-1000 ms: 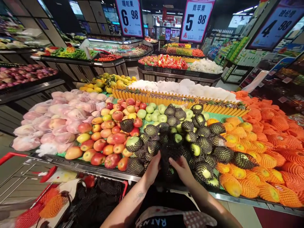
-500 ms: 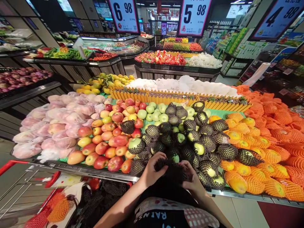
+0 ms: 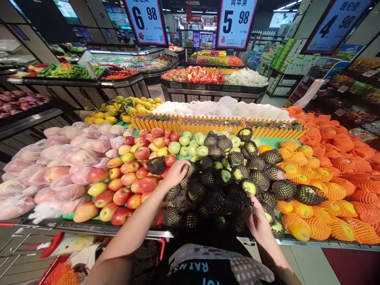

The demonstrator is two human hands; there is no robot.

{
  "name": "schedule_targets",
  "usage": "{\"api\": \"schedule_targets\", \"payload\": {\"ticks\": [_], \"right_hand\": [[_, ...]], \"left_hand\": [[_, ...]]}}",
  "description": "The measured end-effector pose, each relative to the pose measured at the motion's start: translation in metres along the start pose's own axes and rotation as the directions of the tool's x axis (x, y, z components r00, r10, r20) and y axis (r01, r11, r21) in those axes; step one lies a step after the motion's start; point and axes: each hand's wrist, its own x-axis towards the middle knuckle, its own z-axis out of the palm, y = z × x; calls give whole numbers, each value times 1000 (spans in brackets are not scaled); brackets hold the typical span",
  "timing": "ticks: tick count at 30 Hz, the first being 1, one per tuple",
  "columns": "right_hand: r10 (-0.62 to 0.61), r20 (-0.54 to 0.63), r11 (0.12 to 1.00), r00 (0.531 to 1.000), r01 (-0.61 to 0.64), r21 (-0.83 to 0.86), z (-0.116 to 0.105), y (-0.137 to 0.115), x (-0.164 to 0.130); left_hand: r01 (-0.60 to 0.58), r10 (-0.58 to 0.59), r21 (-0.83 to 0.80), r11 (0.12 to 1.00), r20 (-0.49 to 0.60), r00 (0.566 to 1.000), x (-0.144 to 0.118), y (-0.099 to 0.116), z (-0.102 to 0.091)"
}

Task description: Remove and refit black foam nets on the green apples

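Observation:
A heap of green apples in black foam nets (image 3: 225, 174) fills the middle of the fruit display. My left hand (image 3: 175, 173) reaches over the heap's left side, fingers bent over one netted apple (image 3: 190, 169); whether it grips is unclear. My right hand (image 3: 259, 224) stays at the stand's near edge and pinches a loose black net sleeve (image 3: 237, 204) that lies bunched against the front apples. Below them shows my dark shirt and checked apron.
Bare red and yellow apples (image 3: 130, 186) lie left of the heap, and pink bagged fruit (image 3: 59, 166) beyond them. Orange-netted fruit (image 3: 326, 190) fills the right. A yellow fence divider (image 3: 208, 124) bounds the back. A red-handled cart (image 3: 50, 245) stands below the stand's metal edge (image 3: 89, 228).
Both hands were together on the black net at the front edge. My left hand has let go and stretched forward-left onto the pile; my right hand has shifted right with the net.

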Motion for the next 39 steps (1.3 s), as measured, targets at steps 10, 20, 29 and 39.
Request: {"api": "schedule_targets", "payload": {"ticks": [10,20,29,39], "right_hand": [[155,-129,982,979,-139,128,-22,-2,-4],[145,23,980,989,-146,132,-12,-6,-4],[74,-48,997,996,-74,-7,-18,-5,0],[57,-81,995,995,-63,-75,-21,3,2]], "left_hand": [[-92,-71,339,936,441,895,89,-86,40],[-158,-53,504,849,379,924,87,-83,39],[-66,-43,516,854,197,979,65,-68,25],[-10,-110,514,858,203,973,42,-52,1]]}}
